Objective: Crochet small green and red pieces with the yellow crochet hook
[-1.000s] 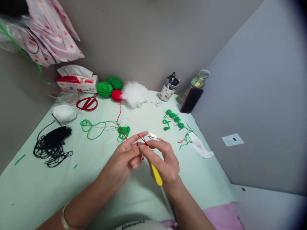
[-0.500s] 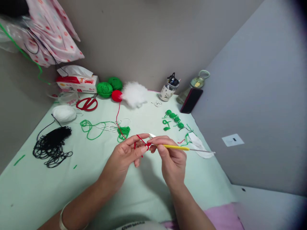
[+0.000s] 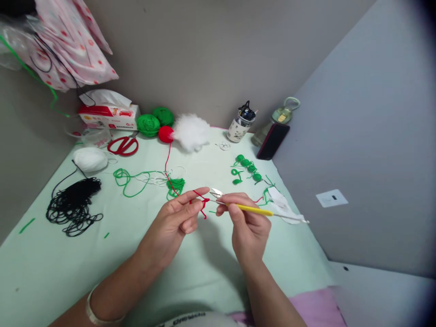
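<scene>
Between thumb and fingers, my left hand [image 3: 180,211] pinches a small piece of red yarn [image 3: 205,201], its short tail hanging below. The strand passes over the raised index finger and runs back to a red yarn ball [image 3: 165,134]. My right hand [image 3: 250,222] grips a yellow-handled crochet hook [image 3: 254,209] like a pen. The hook's left tip meets the red loop; its other metal end points right. Behind the fingers lie small metal snips [image 3: 215,193], partly hidden by my right hand.
Green yarn balls [image 3: 148,125], white stuffing [image 3: 191,131] and red scissors [image 3: 123,145] lie at the back left. A black yarn bundle [image 3: 74,205] sits left. Small green crocheted pieces [image 3: 251,168], a phone [image 3: 273,141] and a jar [image 3: 240,127] are on the right.
My right hand has shifted slightly right and down with the hook, away from my left hand. More of the hook's shaft and the snips now show between the hands.
</scene>
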The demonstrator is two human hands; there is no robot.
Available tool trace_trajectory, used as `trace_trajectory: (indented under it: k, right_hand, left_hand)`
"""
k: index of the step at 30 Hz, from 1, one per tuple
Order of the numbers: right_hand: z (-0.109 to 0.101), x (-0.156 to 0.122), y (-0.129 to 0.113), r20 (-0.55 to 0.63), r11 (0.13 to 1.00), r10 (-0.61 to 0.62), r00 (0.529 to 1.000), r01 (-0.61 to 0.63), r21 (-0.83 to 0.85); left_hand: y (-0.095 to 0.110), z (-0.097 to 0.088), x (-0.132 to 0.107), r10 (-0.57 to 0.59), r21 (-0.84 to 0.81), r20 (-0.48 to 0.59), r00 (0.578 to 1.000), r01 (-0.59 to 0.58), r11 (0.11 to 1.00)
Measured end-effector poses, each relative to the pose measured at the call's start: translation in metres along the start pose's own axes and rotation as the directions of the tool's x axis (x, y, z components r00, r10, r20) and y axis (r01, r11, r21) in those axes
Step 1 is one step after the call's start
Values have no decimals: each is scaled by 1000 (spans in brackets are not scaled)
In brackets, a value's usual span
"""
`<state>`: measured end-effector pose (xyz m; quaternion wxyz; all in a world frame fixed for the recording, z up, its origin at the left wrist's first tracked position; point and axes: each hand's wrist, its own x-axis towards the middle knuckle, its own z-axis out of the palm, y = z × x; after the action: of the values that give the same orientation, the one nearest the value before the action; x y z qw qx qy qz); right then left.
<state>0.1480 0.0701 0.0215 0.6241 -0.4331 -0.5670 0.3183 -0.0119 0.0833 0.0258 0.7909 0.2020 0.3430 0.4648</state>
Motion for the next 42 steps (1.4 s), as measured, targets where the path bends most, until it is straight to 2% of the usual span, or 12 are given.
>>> trace_trajectory:
  k: [4, 7, 16, 20, 22, 26, 29, 31, 33, 36, 38, 42]
  right_hand:
    - [-1, 2, -1, 3, 956, 176, 984, -172, 237]
    - [1, 3, 0, 67, 932, 195, 979, -206, 297]
    - [7, -1, 2, 108, 1000, -1, 994, 4, -26]
    - [6, -10, 9, 206, 874, -289, 935, 345, -341]
    - [4, -10, 11, 208, 849, -329, 921, 385, -362]
    - [-2, -1, 6, 26, 995, -38, 999, 40, -87]
    - [-2, 6, 1, 26, 978, 156, 987, -158, 138]
    - [1, 4, 2, 72, 990, 115, 991, -120, 69]
    - [5, -1, 4, 117, 986, -56, 992, 74, -152]
    - [9, -9, 9, 165, 877, -281, 945, 323, -356]
    - [8, -10, 9, 114, 910, -259, 959, 282, -303]
    - [3, 2, 5, 34, 992, 111, 993, -113, 54]
  left_hand:
    - [1, -1, 0, 7, 4, -4, 1000, -7, 1000]
    - [-2, 2, 0, 53, 73, 7, 999, -53, 996]
    - [-9, 0, 1, 155, 240, 13, 988, -154, 958]
    - [-12, 2, 4, 88, 104, -13, 996, -86, 991]
    - [-12, 2, 6, 8, 22, 11, 1000, -8, 1000]
    - [-8, -3, 8, -35, -10, -5, 999, 35, 999]
    - [-6, -4, 7, 49, 82, -32, 998, -46, 996]
    - [-9, -1, 4, 145, 167, -41, 989, -137, 976]
    - [-13, 2, 2, 191, 201, -40, 981, -180, 963]
    - [-17, 4, 2, 103, 131, -10, 995, -101, 986]
    - [-17, 4, 3, 35, 89, 22, 999, -37, 995]
    - [-9, 3, 3, -30, 50, 59, 998, 27, 998]
